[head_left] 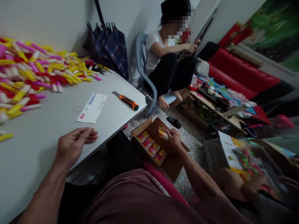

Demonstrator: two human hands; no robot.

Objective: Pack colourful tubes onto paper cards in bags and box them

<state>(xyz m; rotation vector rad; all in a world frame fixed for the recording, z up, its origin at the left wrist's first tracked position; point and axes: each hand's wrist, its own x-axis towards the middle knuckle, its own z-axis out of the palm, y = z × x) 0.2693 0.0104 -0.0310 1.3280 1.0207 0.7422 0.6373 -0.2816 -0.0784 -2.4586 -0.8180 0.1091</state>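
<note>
My left hand [74, 144] is over the near edge of the white table [112, 119], its fingers curled together and thumb laid across them; nothing shows in it. My right hand [174, 137] pinches a small clear-wrapped pack [163, 133] with yellow and white in it. That pack is above an open cardboard box [174, 165] on the floor. Inside the box, along its left side, lie several packs [151, 146] of yellow, pink and white tubes. A printed white paper slip [92, 108], a thin rubber band [78, 109] and an orange-black utility knife [126, 100] lie beyond my left hand.
A heap of coloured plastic tubes [46, 68] covers the table's far left. A folded plaid umbrella [114, 46] leans at the wall. Someone sits on a grey-blue chair [141, 53]. At right, another person's blurred hand [255, 186] is by a container of colourful pieces [249, 161].
</note>
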